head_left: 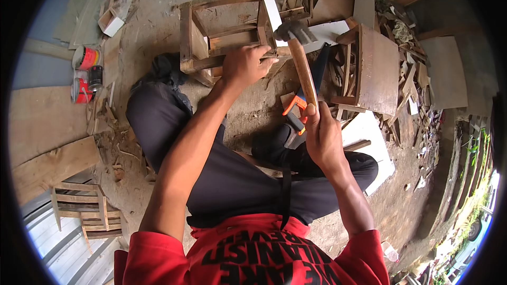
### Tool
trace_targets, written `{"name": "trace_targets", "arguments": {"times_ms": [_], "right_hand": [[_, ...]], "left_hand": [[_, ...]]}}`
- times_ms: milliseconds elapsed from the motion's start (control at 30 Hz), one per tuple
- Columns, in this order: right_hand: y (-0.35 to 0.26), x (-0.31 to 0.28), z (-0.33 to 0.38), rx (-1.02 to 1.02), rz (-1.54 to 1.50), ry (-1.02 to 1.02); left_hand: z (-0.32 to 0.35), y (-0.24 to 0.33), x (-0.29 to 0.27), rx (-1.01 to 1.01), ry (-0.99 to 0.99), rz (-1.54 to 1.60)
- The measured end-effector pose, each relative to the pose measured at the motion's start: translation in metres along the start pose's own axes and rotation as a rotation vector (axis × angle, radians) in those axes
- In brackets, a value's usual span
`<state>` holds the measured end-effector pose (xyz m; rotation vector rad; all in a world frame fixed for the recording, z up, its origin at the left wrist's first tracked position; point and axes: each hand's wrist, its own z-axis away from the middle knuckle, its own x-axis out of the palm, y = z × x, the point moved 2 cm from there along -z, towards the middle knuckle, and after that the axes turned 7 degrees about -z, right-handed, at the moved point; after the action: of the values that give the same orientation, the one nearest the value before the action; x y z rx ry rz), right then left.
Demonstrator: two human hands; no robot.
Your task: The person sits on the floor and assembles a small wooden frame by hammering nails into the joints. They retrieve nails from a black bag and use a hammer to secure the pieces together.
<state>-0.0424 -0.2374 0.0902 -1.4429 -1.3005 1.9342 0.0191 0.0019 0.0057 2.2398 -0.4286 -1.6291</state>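
Note:
My right hand point(323, 136) is closed round the wooden handle of a hammer point(302, 66). The dark metal head is raised in front of the near right corner of a wooden frame point(228, 30). At that corner, the fingers of my left hand point(246, 65) are bent over the near rail; whether a nail is between them cannot be made out. A white strip point(272, 12) is set along the frame's right side, partly behind the hammer head. Below the hammer, a handsaw with an orange and black handle point(294, 106) lies by my leg, its dark blade pointing away.
On the right stands a second wooden piece point(376, 68) with a broad panel, beside a heap of wood scraps point(409, 82). A white board point(372, 148) lies by my right knee. Red cans point(83, 89) stand at the left, with a slatted wooden piece point(82, 206) nearer.

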Motion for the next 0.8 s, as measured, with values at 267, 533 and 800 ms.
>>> {"name": "trace_targets", "arguments": {"times_ms": [267, 533, 800], "right_hand": [[-0.002, -0.003, 0.0, 0.002, 0.019, 0.005], [0.019, 0.012, 0.001, -0.011, 0.073, 0.002], [0.022, 0.005, 0.001, 0.023, -0.008, 0.068]], "left_hand": [[0.004, 0.003, 0.005, 0.011, 0.032, -0.023], [0.005, -0.001, 0.005, 0.029, -0.016, -0.009], [0.001, 0.004, 0.0, -0.046, -0.049, -0.05]]}}
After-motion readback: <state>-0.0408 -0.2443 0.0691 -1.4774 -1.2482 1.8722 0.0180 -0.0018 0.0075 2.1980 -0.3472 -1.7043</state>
